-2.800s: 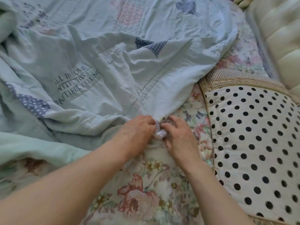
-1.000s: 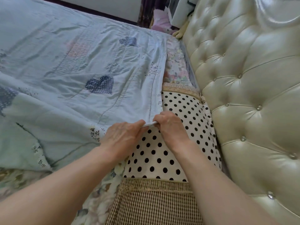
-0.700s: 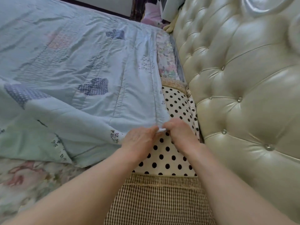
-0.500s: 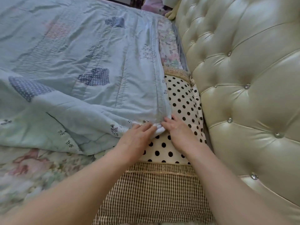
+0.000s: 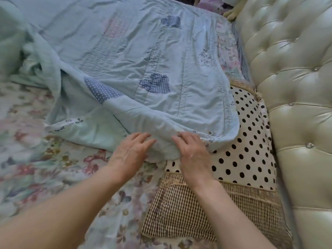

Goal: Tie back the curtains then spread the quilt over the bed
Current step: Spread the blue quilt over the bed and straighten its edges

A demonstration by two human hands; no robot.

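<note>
A pale blue quilt (image 5: 147, 56) with dotted navy patches lies across the bed, its near side still bunched and folded back on itself. Its near corner overlaps the polka-dot pillow (image 5: 246, 150). My left hand (image 5: 132, 153) lies flat on the quilt's folded near edge with straight fingers. Beside it, my right hand (image 5: 194, 153) rests on the same edge with its fingers extended, partly over the pillow. Neither hand grips the cloth. No curtains are in view.
A floral bedsheet (image 5: 36, 168) shows bare at the left and front. The pillow's checked border (image 5: 188, 209) lies near me. A tufted cream headboard (image 5: 291, 87) runs along the right. The quilt is heaped at the far left (image 5: 36, 56).
My hands pulled the quilt's corner up onto the pillow, let go of it, and now lie flat on the folded edge a little to the left.
</note>
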